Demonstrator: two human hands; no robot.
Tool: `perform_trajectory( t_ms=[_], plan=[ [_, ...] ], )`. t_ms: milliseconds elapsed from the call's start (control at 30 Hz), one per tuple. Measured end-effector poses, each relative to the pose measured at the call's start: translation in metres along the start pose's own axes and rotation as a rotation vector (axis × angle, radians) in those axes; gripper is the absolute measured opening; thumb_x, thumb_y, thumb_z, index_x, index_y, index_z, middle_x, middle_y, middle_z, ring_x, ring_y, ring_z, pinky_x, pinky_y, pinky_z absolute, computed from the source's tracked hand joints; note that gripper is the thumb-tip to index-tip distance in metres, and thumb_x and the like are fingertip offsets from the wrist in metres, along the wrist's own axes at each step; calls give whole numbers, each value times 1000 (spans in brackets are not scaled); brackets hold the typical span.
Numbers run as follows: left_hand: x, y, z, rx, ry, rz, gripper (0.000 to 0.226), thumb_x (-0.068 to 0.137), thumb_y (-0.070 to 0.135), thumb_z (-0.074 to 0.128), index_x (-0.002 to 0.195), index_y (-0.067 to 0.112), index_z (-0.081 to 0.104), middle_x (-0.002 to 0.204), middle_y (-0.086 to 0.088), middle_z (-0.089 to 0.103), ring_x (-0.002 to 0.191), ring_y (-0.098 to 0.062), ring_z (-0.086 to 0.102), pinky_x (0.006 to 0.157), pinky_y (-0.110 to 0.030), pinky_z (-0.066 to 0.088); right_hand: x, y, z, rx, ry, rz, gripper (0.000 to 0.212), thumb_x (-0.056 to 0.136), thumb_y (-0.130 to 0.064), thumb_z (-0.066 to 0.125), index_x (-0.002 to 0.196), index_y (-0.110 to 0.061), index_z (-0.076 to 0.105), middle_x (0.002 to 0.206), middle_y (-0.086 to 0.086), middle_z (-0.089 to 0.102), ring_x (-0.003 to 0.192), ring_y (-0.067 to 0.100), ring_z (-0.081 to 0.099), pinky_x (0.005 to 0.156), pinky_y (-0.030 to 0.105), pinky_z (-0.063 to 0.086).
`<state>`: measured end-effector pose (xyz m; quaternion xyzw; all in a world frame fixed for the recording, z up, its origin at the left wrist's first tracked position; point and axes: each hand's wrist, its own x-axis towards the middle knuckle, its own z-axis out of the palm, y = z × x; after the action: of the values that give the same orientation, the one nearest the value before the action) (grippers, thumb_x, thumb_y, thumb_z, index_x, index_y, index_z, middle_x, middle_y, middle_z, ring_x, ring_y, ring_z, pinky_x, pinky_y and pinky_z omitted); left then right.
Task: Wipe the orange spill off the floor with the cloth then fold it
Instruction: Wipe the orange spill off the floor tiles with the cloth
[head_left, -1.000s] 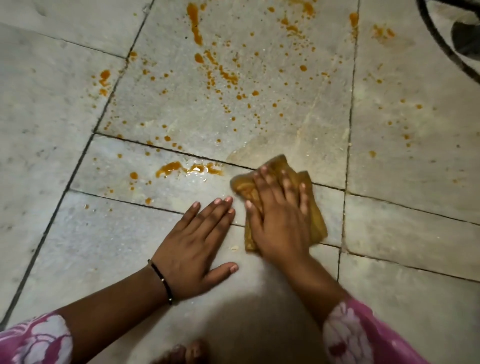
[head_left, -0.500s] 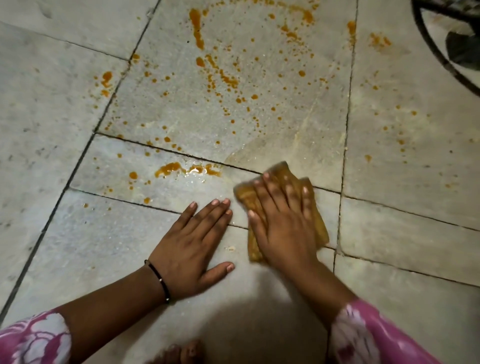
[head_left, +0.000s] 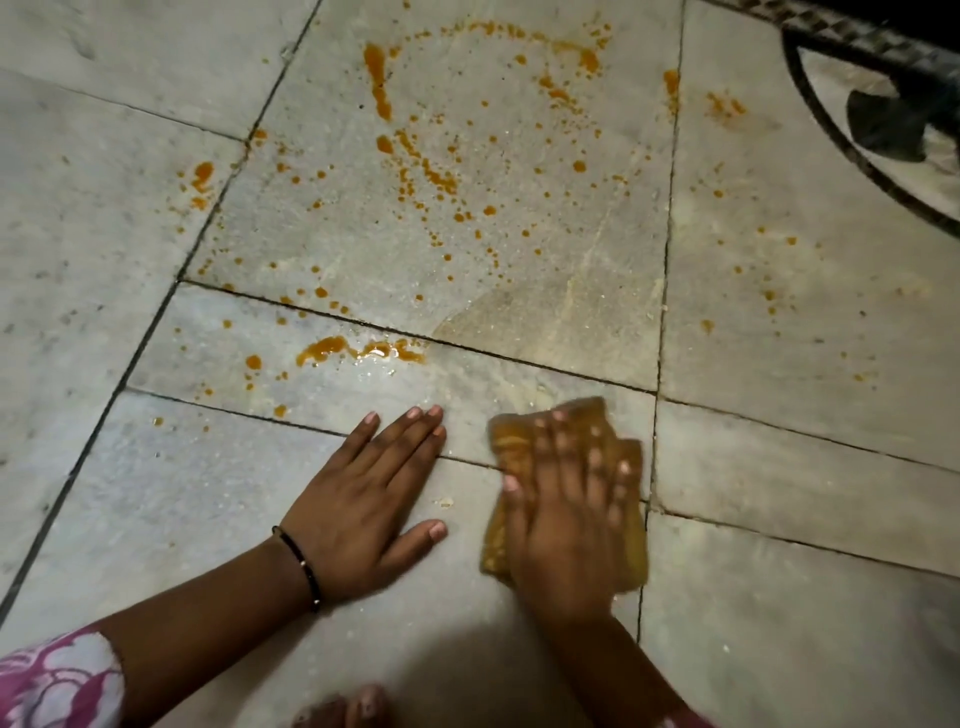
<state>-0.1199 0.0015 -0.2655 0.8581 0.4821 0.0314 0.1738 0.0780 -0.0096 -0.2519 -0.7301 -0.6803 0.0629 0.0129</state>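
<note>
An orange-stained cloth (head_left: 631, 540), bunched flat, lies on the grey stone floor (head_left: 779, 415) under my right hand (head_left: 563, 514), which presses it down with spread, straight fingers and looks motion-blurred. My left hand (head_left: 363, 499) rests flat on the floor just left of the cloth, fingers straight, holding nothing. The orange spill (head_left: 358, 351) forms a thick streak just beyond my left hand. More streaks and many droplets (head_left: 431, 171) scatter over the tiles further away. A dull smeared patch (head_left: 519, 317) lies beyond the cloth.
A dark curved metal frame with a fan-like blade (head_left: 883, 130) stands at the top right corner. Toes of a foot (head_left: 358, 709) show at the bottom edge between my arms. Dark grout lines cross the tiles.
My right hand has dragged the cloth toward me and slightly right, away from the smeared patch. My left hand has stayed planted on the floor.
</note>
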Motion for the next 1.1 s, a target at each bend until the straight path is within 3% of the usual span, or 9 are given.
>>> perform_trajectory(
  t_ms=[133,267,400,500,633,767,900,967,1100],
  plan=[
    [-8,-7,-8,-178,98,-60,65,97,49,21,148,10,21,156,-9,21,145,-20,16,115,-42,14,47,-11,-4,15,-68,-364,57,94,-47,26,145,-23,37,150,-1,37,140,26,29,114,44,4],
    [-40,-34,-17,-159,195,-307,68,96,55,17,148,12,22,156,-6,21,144,-19,15,118,-37,-2,78,40,-7,4,-9,-160,61,93,-46,22,146,-20,36,151,3,37,140,28,28,116,47,8],
    [-81,-66,-22,-96,271,-604,77,93,60,12,149,9,21,157,-4,15,145,-17,10,114,-36,-15,13,34,-5,-4,12,-46,59,95,-42,23,147,-15,29,148,11,38,138,32,27,114,46,12],
    [-98,-73,-20,-77,312,-693,75,93,57,13,150,7,17,158,-7,12,145,-14,3,113,-50,-6,-28,-29,6,-23,-22,-442,53,88,-38,33,137,-21,43,137,5,54,133,30,30,111,49,13],
    [-99,-64,-14,-69,326,-719,79,93,60,9,149,4,15,158,-9,10,145,-12,-1,114,-45,-11,-8,-116,14,9,-116,-905,53,87,-42,34,136,-28,49,142,-10,48,138,21,33,113,46,14],
    [-92,-66,-13,-1,276,-760,83,91,63,11,150,5,9,159,-11,6,146,-15,0,115,-44,-14,74,-110,16,50,-65,-746,53,86,-41,34,129,-22,57,133,-1,58,132,25,44,111,41,11],
    [-92,-65,-11,-1,252,-776,85,90,65,10,150,6,4,159,-9,1,147,-19,-1,116,-50,-9,86,-21,-1,49,-35,-432,54,93,-43,29,142,-25,40,149,-3,39,140,25,29,115,40,8],
    [-91,-67,-12,-3,252,-780,84,91,64,11,151,6,4,159,-10,2,147,-20,0,116,-49,-9,54,-6,-7,39,-35,-433,53,94,-40,31,144,-24,35,149,-6,33,141,24,23,115,42,9],
    [-90,-66,-12,-7,243,-775,82,91,62,11,151,6,5,159,-11,4,146,-19,1,116,-49,-8,-2,-57,4,18,-48,-609,54,83,-38,41,135,-24,47,141,-4,50,137,25,26,113,46,8]
  ],
)
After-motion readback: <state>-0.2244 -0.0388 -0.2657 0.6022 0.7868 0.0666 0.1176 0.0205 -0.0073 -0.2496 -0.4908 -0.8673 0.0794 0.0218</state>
